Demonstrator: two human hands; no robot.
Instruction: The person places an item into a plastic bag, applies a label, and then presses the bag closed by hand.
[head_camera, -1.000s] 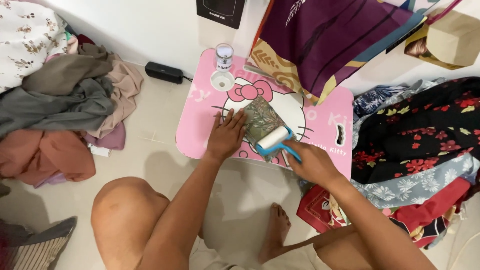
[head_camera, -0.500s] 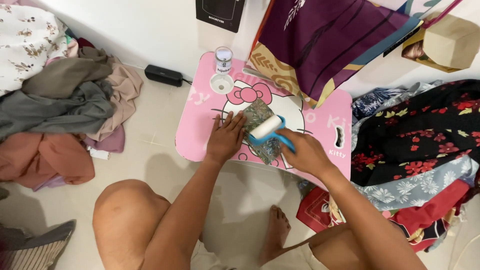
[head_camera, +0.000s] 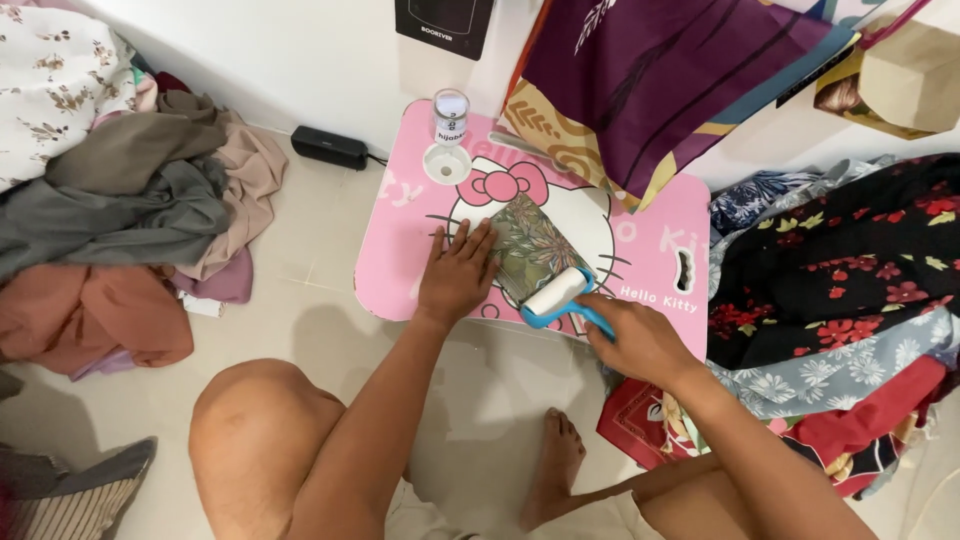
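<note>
A folded piece of green floral-print cloth (head_camera: 530, 248) lies in the middle of the low pink cartoon-cat table (head_camera: 400, 250). The left hand (head_camera: 457, 275) rests flat on the table with fingers spread, its fingertips pressing the cloth's left edge. The right hand (head_camera: 640, 340) is closed around the blue handle of a lint roller (head_camera: 556, 294), whose white roll sits on the near end of the cloth, close to the table's front edge. At the table's far left corner stands a small clear bottle (head_camera: 450, 116), just beside a round white cup recess (head_camera: 445, 163). Left of the table, on the tiled floor, lies a heap of grey, beige and rust-coloured clothes (head_camera: 130, 220); right of the table, a pile of floral fabrics (head_camera: 840, 280). A purple patterned cloth (head_camera: 640, 80) hangs over the table's far right edge.
</note>
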